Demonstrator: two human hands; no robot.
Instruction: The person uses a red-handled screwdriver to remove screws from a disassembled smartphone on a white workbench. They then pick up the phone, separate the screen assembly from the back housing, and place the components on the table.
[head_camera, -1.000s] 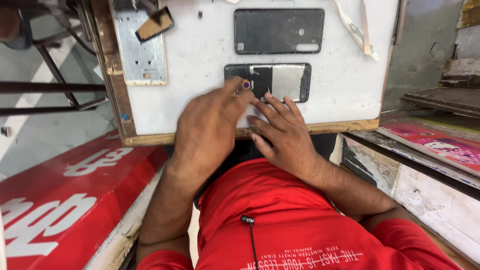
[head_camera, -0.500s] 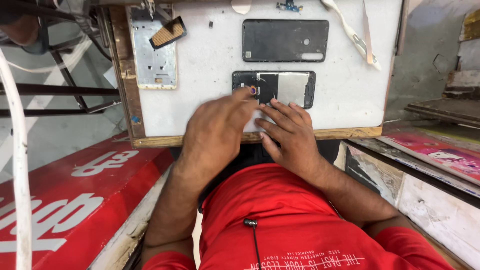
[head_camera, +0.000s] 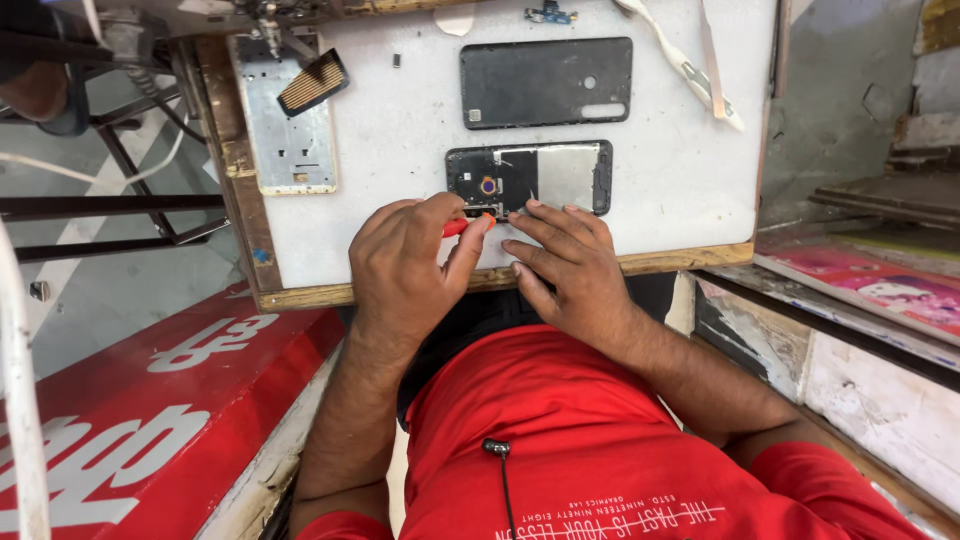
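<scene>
Head view: left hand (head_camera: 415, 265) pinches an orange-handled screwdriver (head_camera: 462, 225) at the opened phone (head_camera: 530, 178); right hand (head_camera: 565, 265), fingers spread flat and holding nothing, should steady its frame, tip held vertical.

red sign board (head_camera: 150, 420) with white lettering lower left; pink printed sheet (head_camera: 880, 290) at right.

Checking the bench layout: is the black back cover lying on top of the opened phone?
No, the back cover lies apart, beyond the opened phone.

Orange tool (head_camera: 455, 226) now uncovered
</scene>
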